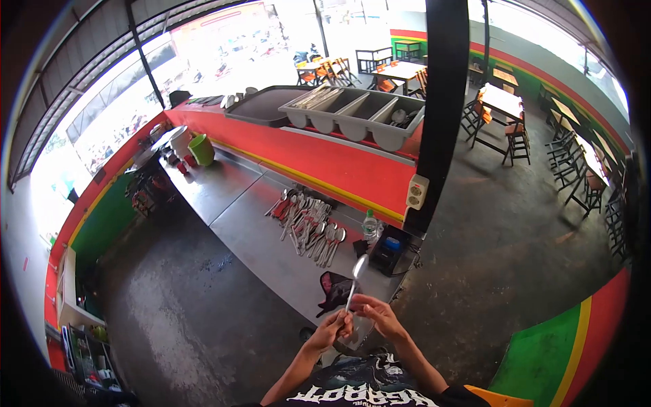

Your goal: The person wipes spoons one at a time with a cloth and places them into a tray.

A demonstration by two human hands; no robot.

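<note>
Before my chest, my left hand (330, 331) is closed round the lower handle of a metal spoon (360, 267). The spoon is tilted, its bowl pointing up and away from me. Just right of the handle is my right hand (381, 317), with its fingers loosely stretched toward the spoon and slightly apart. Beyond the spoon, a dark cloth-like item (335, 289) with a pinkish patch lies on the metal counter (254, 247). Farther along the counter spreads a pile of spoons and forks (308, 224), some with red near their handles.
A clear bottle (369, 224) and a black device (390, 249) stand at the counter's right end. On the red ledge sit a grey cutlery tray (352, 115) and a dark flat tray (261, 105). A black post (444, 102) rises beside them. A green container (201, 149) stands far left.
</note>
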